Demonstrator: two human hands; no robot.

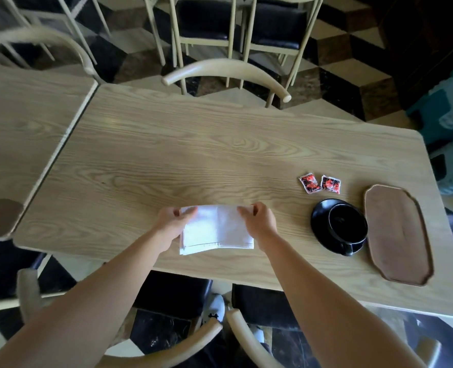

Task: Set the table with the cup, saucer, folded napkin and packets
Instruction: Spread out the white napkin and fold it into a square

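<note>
A white napkin (216,230) lies near the front edge of the light wooden table (193,155). My left hand (173,221) pinches its far left corner and my right hand (259,221) pinches its far right corner. The far edge of the napkin is lifted slightly off the wood. To the right, a black cup (349,226) stands on a black saucer (319,221), its handle toward the front. Two red and black packets (320,183) lie side by side just beyond the saucer.
A brown wooden tray (398,235) lies at the table's right end. A second table (20,123) adjoins on the left. Cream chairs with dark seats (228,73) ring the table, two of them at the front edge under my arms.
</note>
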